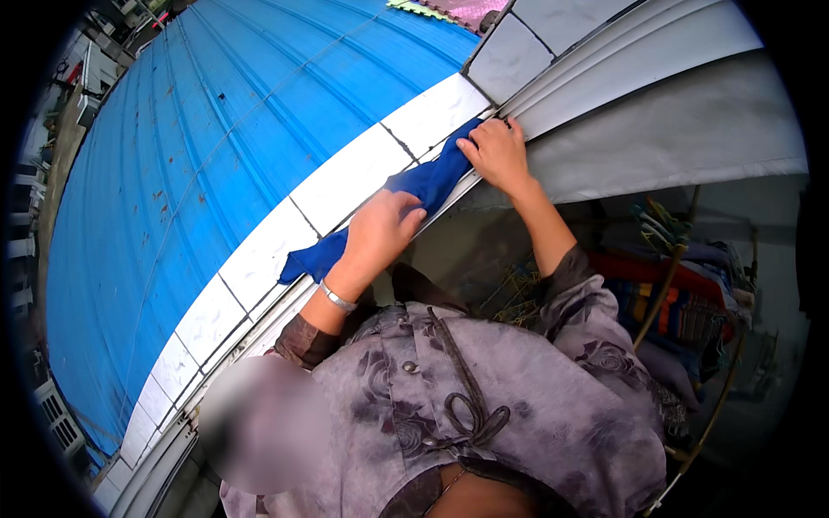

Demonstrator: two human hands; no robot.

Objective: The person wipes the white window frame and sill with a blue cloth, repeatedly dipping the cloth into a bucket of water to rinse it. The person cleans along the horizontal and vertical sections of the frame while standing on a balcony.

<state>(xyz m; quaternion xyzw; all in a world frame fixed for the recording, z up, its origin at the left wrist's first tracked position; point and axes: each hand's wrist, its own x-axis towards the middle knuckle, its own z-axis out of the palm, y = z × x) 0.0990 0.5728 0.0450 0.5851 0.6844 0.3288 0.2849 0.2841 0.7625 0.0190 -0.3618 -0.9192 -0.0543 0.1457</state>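
Observation:
A blue cloth (431, 181) lies stretched along the window track (456, 197) beside a white-tiled sill (350, 171). Around the cloth's middle, my left hand (382, 226) has its fingers bent and thumb near the fingertips, gripping the fabric. My right hand (497, 150) presses on the cloth's far end, at the corner where the track meets the window frame, its fingers curled over the edge. The cloth's other end spreads on the sill to the left of my left wrist, which wears a metal band.
Beyond the sill is a ribbed blue metal roof (246, 129). A grey curtain (667, 129) hangs at the right. Below it stands a rack with folded textiles (667, 304) and hangers (660, 223). Foam mats (453, 11) show at the top.

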